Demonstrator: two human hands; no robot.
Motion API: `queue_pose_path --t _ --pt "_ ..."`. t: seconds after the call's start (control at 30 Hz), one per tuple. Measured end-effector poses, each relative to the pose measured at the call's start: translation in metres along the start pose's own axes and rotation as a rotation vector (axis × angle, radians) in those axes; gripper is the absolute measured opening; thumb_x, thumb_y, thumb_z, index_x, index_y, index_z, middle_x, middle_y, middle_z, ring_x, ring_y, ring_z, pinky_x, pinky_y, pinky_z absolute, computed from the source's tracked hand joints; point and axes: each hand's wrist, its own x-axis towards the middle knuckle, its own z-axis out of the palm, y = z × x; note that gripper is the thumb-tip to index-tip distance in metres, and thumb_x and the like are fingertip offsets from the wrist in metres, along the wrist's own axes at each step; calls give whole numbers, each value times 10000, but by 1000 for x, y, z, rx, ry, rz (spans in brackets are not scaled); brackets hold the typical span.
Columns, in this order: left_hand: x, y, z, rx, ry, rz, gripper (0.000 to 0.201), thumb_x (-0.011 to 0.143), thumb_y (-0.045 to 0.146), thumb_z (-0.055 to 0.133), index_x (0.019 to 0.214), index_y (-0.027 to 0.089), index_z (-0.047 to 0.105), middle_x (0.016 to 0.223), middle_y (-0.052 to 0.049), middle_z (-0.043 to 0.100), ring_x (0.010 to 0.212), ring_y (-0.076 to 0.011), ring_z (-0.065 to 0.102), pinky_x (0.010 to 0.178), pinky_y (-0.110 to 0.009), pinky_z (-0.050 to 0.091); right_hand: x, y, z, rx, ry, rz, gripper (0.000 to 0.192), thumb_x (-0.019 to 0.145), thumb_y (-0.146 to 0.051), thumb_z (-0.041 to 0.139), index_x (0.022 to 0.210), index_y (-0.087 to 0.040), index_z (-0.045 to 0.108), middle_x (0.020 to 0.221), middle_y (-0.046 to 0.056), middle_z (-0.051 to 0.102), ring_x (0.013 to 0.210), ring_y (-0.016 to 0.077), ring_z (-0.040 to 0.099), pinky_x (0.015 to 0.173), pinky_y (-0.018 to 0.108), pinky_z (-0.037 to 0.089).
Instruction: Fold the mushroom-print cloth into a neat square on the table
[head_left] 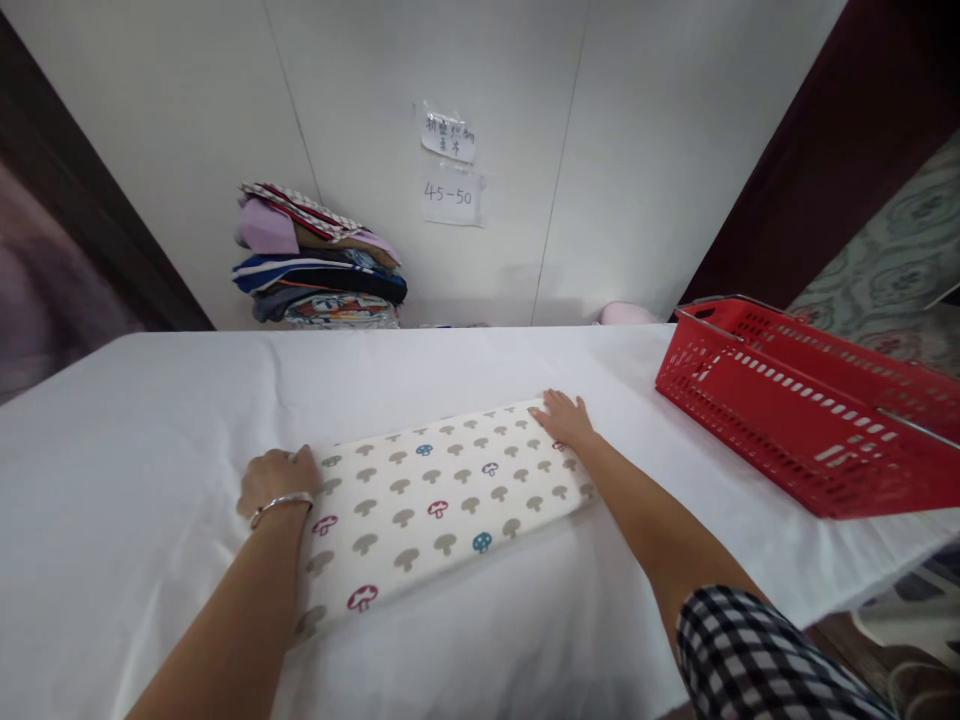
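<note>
Across the white-covered worktop (172, 410) lies a folded cloth (457, 500) with a mushroom print, set at a slant, its right end farther off. The left hand (277, 485) is curled at the left end — whether its fingers pinch the edge, I cannot tell — while the right hand (566, 420) rests half spread on the far right corner, seemingly pressing rather than gripping. The step looks like smoothing and squaring the fold; a next move would call for keeping both ends even so the layers don't slip. A red basket (780, 395), apart from the cloth, narrows the room on the right; past the far edge, a stack of fabrics (319, 270) rises by the wall (637, 150).
</note>
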Motion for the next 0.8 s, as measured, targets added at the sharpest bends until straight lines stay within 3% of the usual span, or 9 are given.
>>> queue_pose_path --t 0.27,0.37,0.5,0.6,0.73,0.8 --pt "-1 1 0 10 -2 -2 495 814 456 373 1102 127 603 1187 -186 559 1034 -359 564 775 -494 493 4 9 4 24 19 18 671 870 -601 226 1397 -187 267 1464 74 298 1344 201 224 1044 395 237" --pt "-4 2 -2 -24 -13 -7 485 826 436 365 1121 125 590 1208 -196 540 1057 -363 548 794 -498 482 4 9 2 24 6 25 675 872 -593 218 1406 -181 252 1476 69 272 1352 197 206 1056 406 224" --pt "-10 3 -2 -87 -1 -12 457 839 408 352 1124 135 582 1209 -197 537 1093 -353 522 829 -486 459 0 2 -4 -13 -46 65 688 881 -569 187 1430 -154 204 1503 82 188 1379 223 119 1088 478 112" --pt "-11 1 -4 -117 22 5 468 838 418 358 1132 124 574 1209 -214 529 1098 -361 512 826 -486 446 -10 -19 -8 -42 3 33 701 887 -542 202 1437 -109 177 1514 111 116 1390 240 38 1091 498 37" --pt "-10 2 -15 -101 -69 17 556 823 525 371 1145 116 567 1209 -225 526 1094 -355 516 836 -461 435 -29 -68 -7 18 0 -205 683 895 -553 202 1435 -135 199 1517 91 114 1394 217 32 1099 460 11" --pt "-17 8 -18 -53 -36 70 581 823 552 362 1160 121 559 1233 -214 518 1124 -348 490 873 -467 414 -35 -95 -6 62 -41 -307 682 893 -577 195 1433 -160 215 1516 79 126 1394 210 35 1099 447 5"
